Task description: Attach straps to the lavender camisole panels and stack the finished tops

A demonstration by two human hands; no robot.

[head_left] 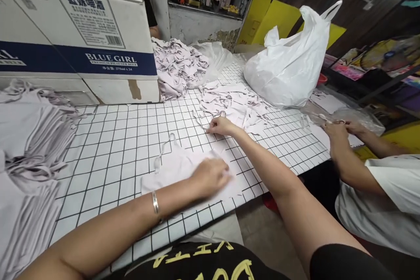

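Observation:
A pale pink camisole [177, 168] with thin straps lies spread on the checked tabletop in front of me. Over its right half is my left hand [211, 178], smeared by motion, so its finger positions do not show clearly. Farther off, my right hand [225, 126] is closed in a pinch at the near edge of a loose pile of pale pink camisoles [238, 103]. A thin strap from that pile runs to its fingertips.
Stacked pale garments [29, 140] line the left side, beside a large beer carton [121, 22]. Behind lie a bigger garment heap [180, 63] and a full white plastic bag [285, 68]. At right, a co-worker's hands [337, 133] handle pale fabric at the checked table [108, 140].

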